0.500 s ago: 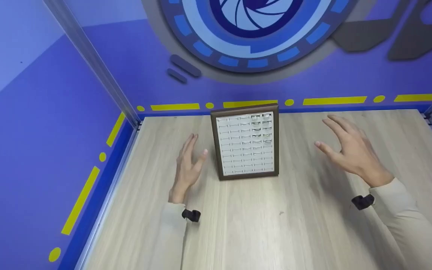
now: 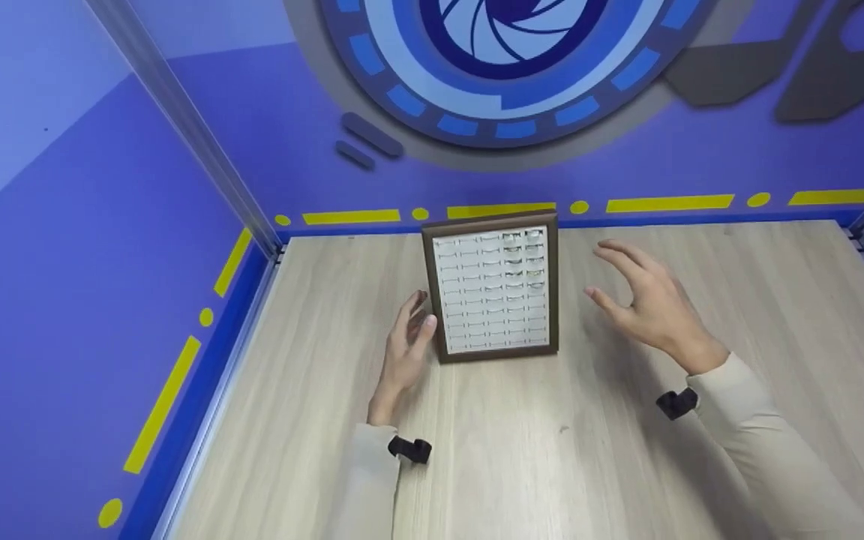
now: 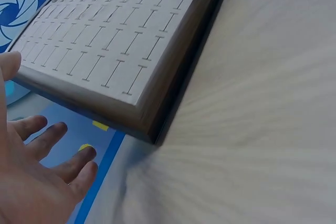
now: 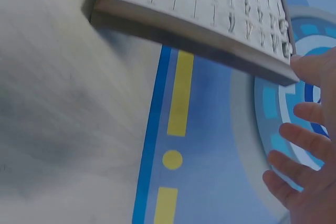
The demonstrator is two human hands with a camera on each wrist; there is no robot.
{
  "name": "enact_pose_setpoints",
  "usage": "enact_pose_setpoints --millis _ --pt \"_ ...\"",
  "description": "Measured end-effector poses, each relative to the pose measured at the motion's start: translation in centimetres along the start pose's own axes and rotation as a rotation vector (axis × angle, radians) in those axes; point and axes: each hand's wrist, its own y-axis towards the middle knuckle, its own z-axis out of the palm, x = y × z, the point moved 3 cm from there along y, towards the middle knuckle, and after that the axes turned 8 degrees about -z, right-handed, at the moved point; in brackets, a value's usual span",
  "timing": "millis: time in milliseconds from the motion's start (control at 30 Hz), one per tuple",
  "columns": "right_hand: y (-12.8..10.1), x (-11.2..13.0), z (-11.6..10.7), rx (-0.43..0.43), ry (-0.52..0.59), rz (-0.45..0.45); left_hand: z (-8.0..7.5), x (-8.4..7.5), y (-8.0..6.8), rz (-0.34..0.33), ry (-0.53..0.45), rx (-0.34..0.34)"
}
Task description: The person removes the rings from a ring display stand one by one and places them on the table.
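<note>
A ring display board (image 2: 492, 319) with a brown wooden frame and a white slotted pad stands upright on the table, leaning back a little. Several rings (image 2: 523, 259) fill slots at its upper right; the left wrist view shows many bare slots (image 3: 100, 40). My left hand (image 2: 406, 352) is at the frame's left side, fingers loosely bent and thumb toward the front; whether it touches the frame I cannot tell. To the right, my right hand (image 2: 653, 307) hovers apart from the board, fingers spread and holding nothing. In the right wrist view the rings (image 4: 262, 27) show near the thumb.
The wooden table (image 2: 507, 450) stretches out in front of the board. A blue wall (image 2: 702, 165) with yellow dashes rises behind it, and another blue side wall (image 2: 64, 300) stands at the left.
Both hands have moved inward toward the board, the left one rightward and the right one leftward. The board stands in the same place.
</note>
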Motion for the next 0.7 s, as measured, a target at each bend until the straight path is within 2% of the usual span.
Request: enact_pose_setpoints --millis 100,300,500,700 --pt "0.3 0.6 0.8 -0.009 0.015 -0.031 0.4 0.3 -0.3 -0.017 -0.023 0.000" --pt "0.4 1.5 2.1 -0.049 0.033 -0.096 1.0 0.8 -0.6 -0.035 -0.024 -0.042" --pt "0.5 2.1 3.3 -0.032 0.063 -0.090 1.5 1.0 -0.9 -0.061 -0.014 -0.089" --pt "0.8 2.5 4.4 -0.046 0.061 -0.111 2.4 0.7 -1.0 -0.052 0.006 -0.117"
